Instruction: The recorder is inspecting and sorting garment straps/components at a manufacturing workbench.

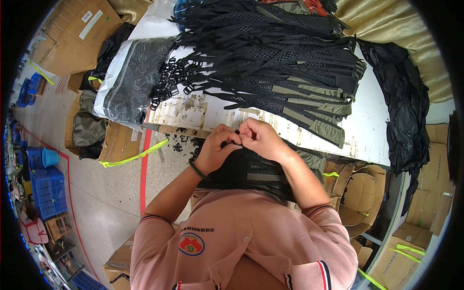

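Observation:
My left hand (218,147) and my right hand (261,139) meet in front of my body, just short of the table's front edge. Both are closed in a pinch, fingertips nearly touching. Between them is a small black piece (237,131), mostly covered by the fingers; whether it is a strap end or a buckle cannot be made out. Under my hands, black mesh straps (227,169) with grey-green fabric parts lie across my lap. On the table beyond, a thick pile of similar mesh straps (285,63) is spread out. Loose black plastic buckles (169,79) are heaped left of it.
A clear bag of black buckles (137,72) rests on the white table's (369,116) left end. Open cardboard boxes (116,140) stand on the floor to the left. Black fabric (401,101) hangs over the table's right end. Another carton (360,193) sits below at right.

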Demonstrator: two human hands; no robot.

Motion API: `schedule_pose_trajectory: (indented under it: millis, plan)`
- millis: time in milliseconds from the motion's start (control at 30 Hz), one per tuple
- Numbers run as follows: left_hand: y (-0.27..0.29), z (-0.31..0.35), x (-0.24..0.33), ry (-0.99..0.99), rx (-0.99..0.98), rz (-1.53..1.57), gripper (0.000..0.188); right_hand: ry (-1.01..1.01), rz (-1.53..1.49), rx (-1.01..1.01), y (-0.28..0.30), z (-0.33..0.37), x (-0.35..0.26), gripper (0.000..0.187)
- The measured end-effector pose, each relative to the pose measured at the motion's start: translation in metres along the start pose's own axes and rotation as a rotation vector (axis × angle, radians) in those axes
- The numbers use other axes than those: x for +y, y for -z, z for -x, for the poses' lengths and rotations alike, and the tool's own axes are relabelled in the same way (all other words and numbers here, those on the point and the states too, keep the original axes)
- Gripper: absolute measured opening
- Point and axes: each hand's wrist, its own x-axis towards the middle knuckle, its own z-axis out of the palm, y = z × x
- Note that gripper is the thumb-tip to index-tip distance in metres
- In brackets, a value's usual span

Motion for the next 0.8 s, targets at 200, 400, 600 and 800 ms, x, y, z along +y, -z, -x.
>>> schedule_pose_trajectory:
  millis: [200, 400, 600, 800]
  plan:
    - [-0.002, 0.028, 0.010, 0.472, -0.045, 0.795, 0.022, -0.028, -0.108, 0.014, -0.001, -0.009, 0.001, 0.006]
    - [0.034, 0.066, 0.001, 0.220, 0.252, -0.516, 0.031, 0.295, 0.808, 0.477, 0.050, -0.042, 0.036, 0.023]
    - [0.039, 0.000, 0.007, 0.031, 0.178, -0.644, 0.035, 0.233, 0.871, 0.495, 0.051, -0.048, 0.049, 0.016]
    - [0.046, -0.064, -0.005, -0.390, -0.009, -1.002, 0.025, -0.003, 0.182, 0.059, 0.055, -0.029, 0.035, 0.014]
